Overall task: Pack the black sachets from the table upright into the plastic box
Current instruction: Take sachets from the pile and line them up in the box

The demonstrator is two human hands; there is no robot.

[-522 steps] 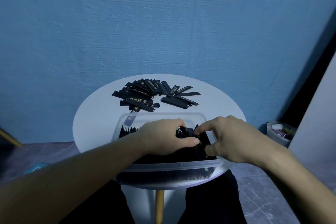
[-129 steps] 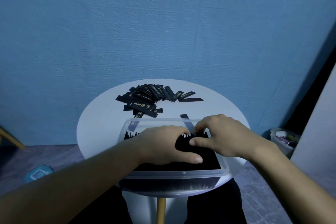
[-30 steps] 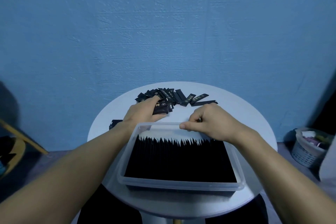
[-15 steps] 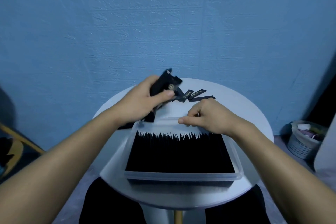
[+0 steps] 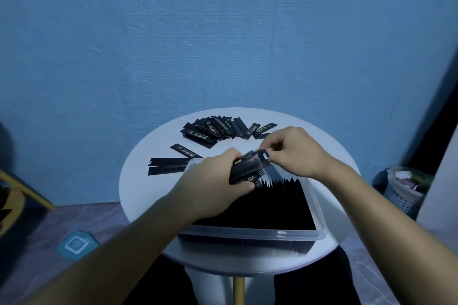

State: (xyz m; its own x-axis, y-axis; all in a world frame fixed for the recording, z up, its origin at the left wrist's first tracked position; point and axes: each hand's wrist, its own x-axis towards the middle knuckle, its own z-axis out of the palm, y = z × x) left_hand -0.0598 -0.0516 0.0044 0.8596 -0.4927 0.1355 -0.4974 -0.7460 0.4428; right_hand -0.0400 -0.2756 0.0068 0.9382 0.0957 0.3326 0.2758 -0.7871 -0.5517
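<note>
— Two hands on one bundle?
— Yes. The left hand (image 5: 213, 181) has fingers and thumb curled round the lower part of a bundle of black sachets (image 5: 247, 168); grip closed on it. The right hand (image 5: 295, 151) pinches the bundle's upper end between thumb and fingertips; that grip is closed on it too.
— Where does the bundle sit?
— In the air, tilted, just above the far left corner of the plastic box (image 5: 272, 233). Cannot tell whether its lower end touches the rows beneath.
— Box contents?
— The packed sachets (image 5: 277, 203) stand upright in tight rows, with jagged tops showing along the far row. The left forearm hides the box's left side.
— What lies on the table?
— A loose pile (image 5: 215, 129) fanned out at the far side of the round white table (image 5: 143, 193). Three single sachets (image 5: 168, 161) lie flat left of the box: one slanted, two side by side with their right ends at the box's far left corner.
— Surroundings?
— A blue textured wall (image 5: 223, 32) behind. A basket (image 5: 404, 193) stands on the floor at right, contents too small to tell.
</note>
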